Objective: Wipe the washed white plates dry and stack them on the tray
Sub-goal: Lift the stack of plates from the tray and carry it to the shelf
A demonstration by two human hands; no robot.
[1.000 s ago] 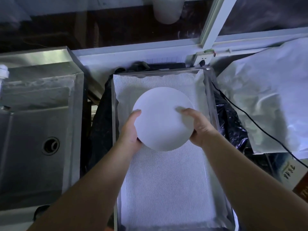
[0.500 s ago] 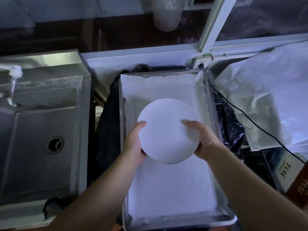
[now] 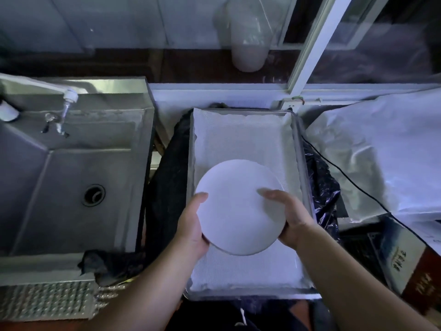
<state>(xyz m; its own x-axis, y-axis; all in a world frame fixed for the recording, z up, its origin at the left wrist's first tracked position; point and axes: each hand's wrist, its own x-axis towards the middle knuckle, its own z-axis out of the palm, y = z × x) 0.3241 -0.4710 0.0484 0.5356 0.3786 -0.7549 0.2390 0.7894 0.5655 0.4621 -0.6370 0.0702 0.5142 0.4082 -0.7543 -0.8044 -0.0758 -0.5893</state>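
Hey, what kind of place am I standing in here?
Probably a kitchen's dishwashing corner: a steel sink with a tap on the left, and a cloth-lined metal tray for drying plates.

The plate (image 3: pixel 238 206) between my hands looks smooth and matt white, like glazed china with no shine on it. Under it the tray (image 3: pixel 301 163) is brushed metal with a dull grey sheen on its rim, lined with a white cloth (image 3: pixel 241 137) of fine, rough woven texture. At the left of the frame the sink (image 3: pixel 59 177) is stainless steel, satin and streaky. Black plastic sheeting (image 3: pixel 322 185), glossy and crinkled, shows right of the tray. At the upper right lies white sheeting (image 3: pixel 381 151), wrinkled and faintly shiny, whether paper or plastic I can't tell
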